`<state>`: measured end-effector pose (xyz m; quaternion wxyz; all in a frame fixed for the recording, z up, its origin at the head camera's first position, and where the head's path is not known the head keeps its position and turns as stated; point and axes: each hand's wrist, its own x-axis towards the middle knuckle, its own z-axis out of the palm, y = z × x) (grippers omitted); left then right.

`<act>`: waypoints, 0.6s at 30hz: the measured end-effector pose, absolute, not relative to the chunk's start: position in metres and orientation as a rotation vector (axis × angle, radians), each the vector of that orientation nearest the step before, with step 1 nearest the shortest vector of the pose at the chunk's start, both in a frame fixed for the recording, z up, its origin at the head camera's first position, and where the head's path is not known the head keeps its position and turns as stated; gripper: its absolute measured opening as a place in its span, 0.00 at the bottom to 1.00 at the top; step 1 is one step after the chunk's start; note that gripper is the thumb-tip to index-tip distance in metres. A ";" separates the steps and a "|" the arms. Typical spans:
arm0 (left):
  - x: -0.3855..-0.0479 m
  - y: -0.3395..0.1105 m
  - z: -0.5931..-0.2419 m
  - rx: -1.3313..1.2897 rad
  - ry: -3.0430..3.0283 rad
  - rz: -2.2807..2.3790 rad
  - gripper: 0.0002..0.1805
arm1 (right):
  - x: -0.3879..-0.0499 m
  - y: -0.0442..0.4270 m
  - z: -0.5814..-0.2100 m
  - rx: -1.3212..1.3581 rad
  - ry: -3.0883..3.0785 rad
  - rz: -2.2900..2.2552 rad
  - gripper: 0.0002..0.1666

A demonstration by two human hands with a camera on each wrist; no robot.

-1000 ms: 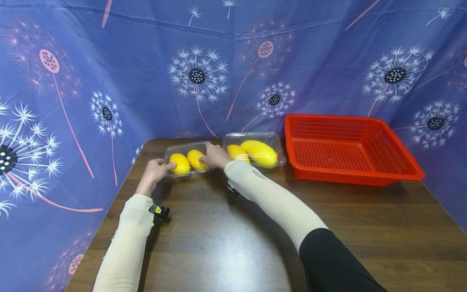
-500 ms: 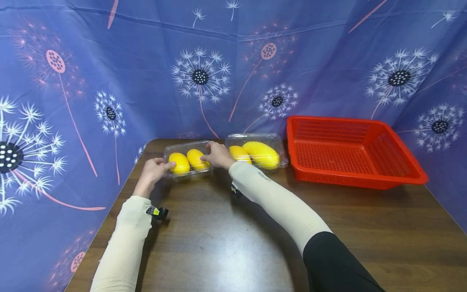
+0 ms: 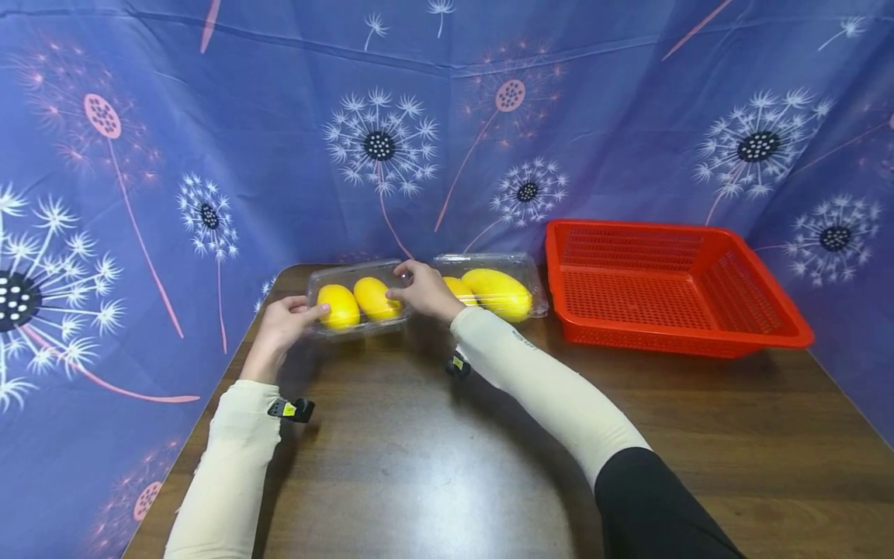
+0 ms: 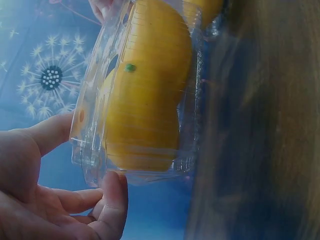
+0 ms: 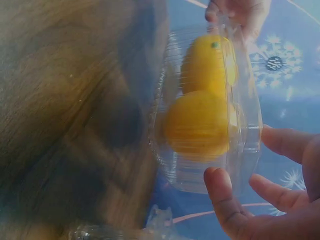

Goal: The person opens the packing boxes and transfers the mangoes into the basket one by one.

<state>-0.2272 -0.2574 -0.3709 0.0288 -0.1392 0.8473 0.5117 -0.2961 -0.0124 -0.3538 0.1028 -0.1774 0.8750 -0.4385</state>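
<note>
Near: wooden table (image 3: 391, 442), a broad stretch before both hands. Left hand (image 3: 279, 322), thumb and fingers slightly apart, pinches left end of clear box (image 3: 338, 274), far left of table; right hand (image 3: 427, 292) pinches its right end. Yellow fruits (image 3: 338, 307) inside. Little room rightward: second box (image 3: 532, 273), then red basket (image 3: 649, 334). Far edge: blue cloth (image 3: 279, 194).

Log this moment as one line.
left hand: holds left end of clear box; right hand: holds right end; inside: two yellow fruits; far right: red basket
</note>
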 end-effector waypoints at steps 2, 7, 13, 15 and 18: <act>-0.225 -0.257 -0.368 -0.417 2.615 1.581 0.42 | -0.295 -0.008 -0.351 -0.511 2.543 -1.350 0.30; -0.219 -0.253 -0.361 -0.368 2.603 1.592 0.43 | -0.292 0.004 -0.349 -0.458 2.477 -1.443 0.28; -0.211 -0.248 -0.354 -0.311 2.619 1.560 0.42 | -0.283 0.017 -0.343 -0.471 2.388 -1.579 0.24; -0.210 -0.247 -0.353 -0.283 2.632 1.552 0.40 | -0.280 0.023 -0.341 -0.478 2.375 -1.601 0.24; -0.210 -0.244 -0.351 -0.236 2.636 1.558 0.38 | -0.277 0.032 -0.339 -0.492 2.388 -1.592 0.24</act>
